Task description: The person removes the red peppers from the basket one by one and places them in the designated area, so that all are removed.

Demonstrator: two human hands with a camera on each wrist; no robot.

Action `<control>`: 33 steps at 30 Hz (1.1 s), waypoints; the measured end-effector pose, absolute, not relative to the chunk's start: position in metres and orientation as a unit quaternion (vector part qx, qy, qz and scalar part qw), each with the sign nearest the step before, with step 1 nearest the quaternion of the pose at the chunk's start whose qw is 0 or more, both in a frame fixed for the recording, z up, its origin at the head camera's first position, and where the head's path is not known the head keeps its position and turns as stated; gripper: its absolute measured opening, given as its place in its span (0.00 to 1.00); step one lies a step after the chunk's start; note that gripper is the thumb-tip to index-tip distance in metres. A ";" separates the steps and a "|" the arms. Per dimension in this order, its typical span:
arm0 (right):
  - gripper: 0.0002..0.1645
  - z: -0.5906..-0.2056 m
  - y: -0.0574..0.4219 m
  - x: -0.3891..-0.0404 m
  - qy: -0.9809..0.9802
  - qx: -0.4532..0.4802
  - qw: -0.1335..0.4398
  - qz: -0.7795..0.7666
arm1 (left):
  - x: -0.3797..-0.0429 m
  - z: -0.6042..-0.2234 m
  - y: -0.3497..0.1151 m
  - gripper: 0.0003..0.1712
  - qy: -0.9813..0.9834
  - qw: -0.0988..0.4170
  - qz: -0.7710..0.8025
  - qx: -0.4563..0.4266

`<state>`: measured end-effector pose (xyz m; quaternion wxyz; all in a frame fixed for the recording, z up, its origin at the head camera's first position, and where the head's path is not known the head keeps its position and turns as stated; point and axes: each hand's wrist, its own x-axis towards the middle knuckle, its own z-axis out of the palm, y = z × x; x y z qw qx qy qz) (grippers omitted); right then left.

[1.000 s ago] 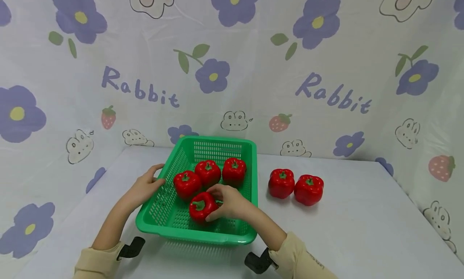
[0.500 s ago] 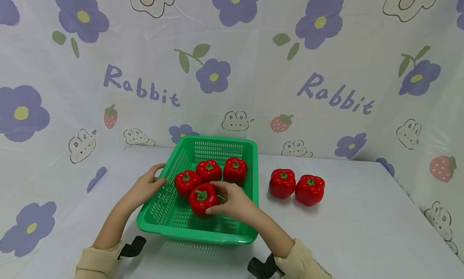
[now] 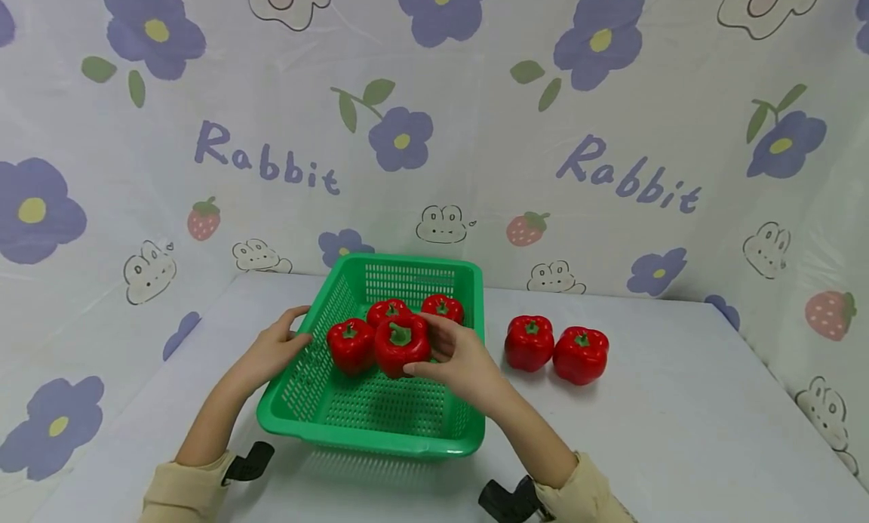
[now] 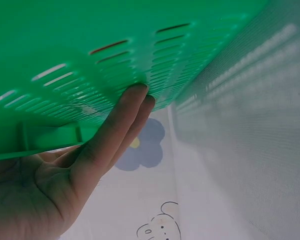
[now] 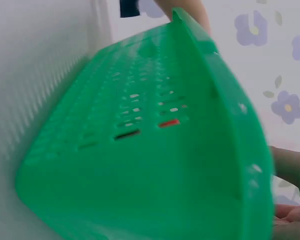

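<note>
A green plastic basket [image 3: 380, 445] stands on the white table with red bell peppers inside. My left hand [image 3: 271, 351] holds the basket's left rim, thumb over the edge; in the left wrist view its straight fingers [image 4: 121, 120] lie against the slotted outer wall. Above the basket floor, my right hand [image 3: 468, 363] grips a red bell pepper [image 3: 402, 357] from its right side, green stem facing up and forward. Behind it sit three more: a left pepper [image 3: 351, 349], a middle pepper [image 3: 387, 310] and a right pepper [image 3: 443, 306], the last two partly hidden.
Two more red bell peppers, a nearer one [image 3: 529, 343] and a farther-right one [image 3: 581, 355], sit side by side on the table [image 3: 679, 417] right of the basket. A flowered curtain [image 3: 475, 130] hangs behind. Each wrist carries a black mount [image 3: 250, 463].
My right hand has raised the bell pepper from the basket's front floor and moved it back and slightly right, now overlapping the others. The left hand stays at the rim.
</note>
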<state>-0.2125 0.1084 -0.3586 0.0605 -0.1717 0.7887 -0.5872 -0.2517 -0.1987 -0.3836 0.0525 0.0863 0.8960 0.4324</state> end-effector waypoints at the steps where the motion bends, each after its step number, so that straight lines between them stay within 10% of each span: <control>1: 0.42 -0.357 0.110 -0.212 0.787 -0.167 0.059 -0.591 | -0.252 -0.384 -0.199 0.36 0.896 0.052 0.432 0.086; 33: 0.50 -0.344 0.221 -0.213 0.806 -0.001 -0.044 -0.590 | -0.249 -0.386 -0.197 0.36 0.894 0.053 0.436 0.085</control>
